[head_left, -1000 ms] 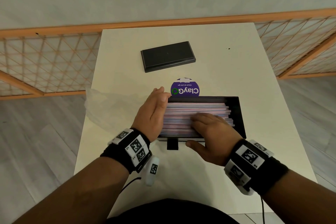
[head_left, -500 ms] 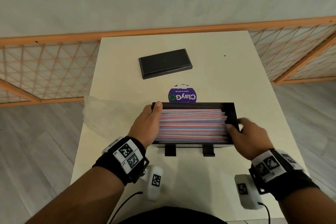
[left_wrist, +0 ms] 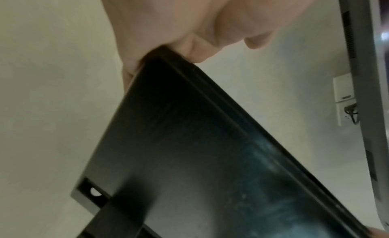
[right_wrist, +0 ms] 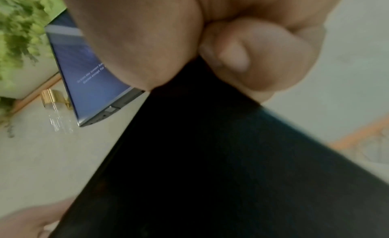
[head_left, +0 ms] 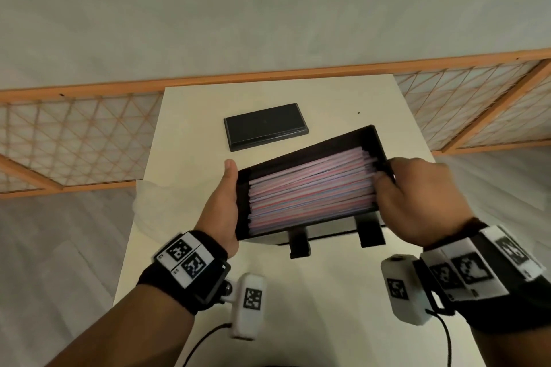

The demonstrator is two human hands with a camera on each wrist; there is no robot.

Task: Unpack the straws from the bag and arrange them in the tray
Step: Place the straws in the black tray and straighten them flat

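The straws [head_left: 310,188] lie packed lengthwise in the black tray [head_left: 301,158], which I hold tilted above the tabletop [head_left: 190,104], its right end higher. My left hand [head_left: 222,211] has its grip clenched round the tray's left end, thumb along the rim. My right hand [head_left: 417,197] grips the right end, fingers curled over the wall. A black lid [head_left: 265,126] lies farther back, with crumpled clear plastic [head_left: 161,202] at the tabletop's left edge.

Black wristbands [head_left: 185,274] carry white coded tags and white camera pods [head_left: 249,305].
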